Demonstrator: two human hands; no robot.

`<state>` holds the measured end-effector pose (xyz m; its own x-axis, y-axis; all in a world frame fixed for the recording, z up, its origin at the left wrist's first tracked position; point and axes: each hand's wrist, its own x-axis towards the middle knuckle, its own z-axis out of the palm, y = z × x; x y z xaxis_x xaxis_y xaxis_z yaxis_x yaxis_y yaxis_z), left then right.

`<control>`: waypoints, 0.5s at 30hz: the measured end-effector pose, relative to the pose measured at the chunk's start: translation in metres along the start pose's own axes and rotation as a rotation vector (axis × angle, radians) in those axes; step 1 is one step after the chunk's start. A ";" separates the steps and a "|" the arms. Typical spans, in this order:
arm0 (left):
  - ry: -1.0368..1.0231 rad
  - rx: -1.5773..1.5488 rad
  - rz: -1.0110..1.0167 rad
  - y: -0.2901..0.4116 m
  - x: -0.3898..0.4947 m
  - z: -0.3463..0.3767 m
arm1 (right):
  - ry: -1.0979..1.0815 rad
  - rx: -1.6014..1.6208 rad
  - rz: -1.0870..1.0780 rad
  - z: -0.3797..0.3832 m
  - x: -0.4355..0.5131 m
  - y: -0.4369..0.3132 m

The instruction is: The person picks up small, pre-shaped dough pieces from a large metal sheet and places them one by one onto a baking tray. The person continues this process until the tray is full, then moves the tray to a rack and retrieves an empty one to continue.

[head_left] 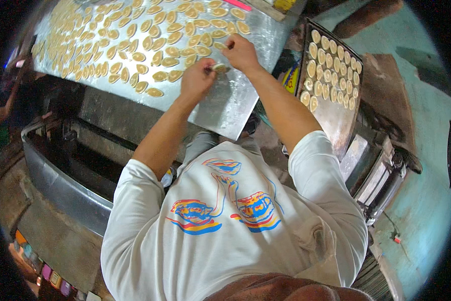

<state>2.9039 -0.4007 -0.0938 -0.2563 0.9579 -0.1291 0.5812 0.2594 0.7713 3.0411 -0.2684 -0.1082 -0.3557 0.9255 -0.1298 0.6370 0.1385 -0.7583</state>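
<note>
Many oval dough slices (pixel 157 58), pale with a darker swirl, lie spread across a shiny metal tabletop (pixel 225 113). My left hand (pixel 199 77), over the near right part of the tabletop, holds what looks like a small stack of dough slices (pixel 219 68) at its fingertips. Just beyond it and to the right, my right hand (pixel 241 52) pinches the end of a single dough slice (pixel 219 45). Whether that slice still touches the metal cannot be told.
On my right, a dark-rimmed baking tray (pixel 332 120) carries rows of round dough slices (pixel 334 78). A pink strip (pixel 237 4) lies at the table's far edge. A large metal basin (pixel 67 195) stands at lower left. Metal equipment (pixel 375 180) sits below the tray.
</note>
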 end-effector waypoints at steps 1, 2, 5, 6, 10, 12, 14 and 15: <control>0.024 -0.060 -0.012 -0.001 -0.002 -0.001 | 0.006 0.018 0.031 -0.004 -0.004 -0.002; 0.033 -0.114 -0.048 0.000 -0.003 -0.002 | 0.035 0.059 -0.002 -0.007 -0.008 -0.005; 0.050 -0.167 -0.006 0.019 -0.005 -0.001 | 0.122 0.123 0.013 -0.047 -0.036 -0.001; 0.011 -0.159 0.016 0.033 -0.005 0.005 | 0.151 0.149 0.025 -0.065 -0.052 0.004; -0.112 -0.189 0.162 0.102 -0.006 0.038 | 0.311 0.170 0.037 -0.143 -0.115 0.045; -0.191 -0.218 0.272 0.140 -0.011 0.067 | 0.375 0.201 0.098 -0.186 -0.154 0.084; -0.315 -0.136 0.412 0.175 -0.013 0.099 | 0.447 0.264 0.261 -0.217 -0.188 0.124; -0.373 -0.089 0.492 0.191 -0.016 0.114 | 0.470 0.336 0.260 -0.226 -0.200 0.142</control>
<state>3.1071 -0.3527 -0.0158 0.3213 0.9452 0.0585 0.4920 -0.2193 0.8425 3.3577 -0.3545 -0.0453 0.1687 0.9805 -0.1009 0.3852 -0.1598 -0.9089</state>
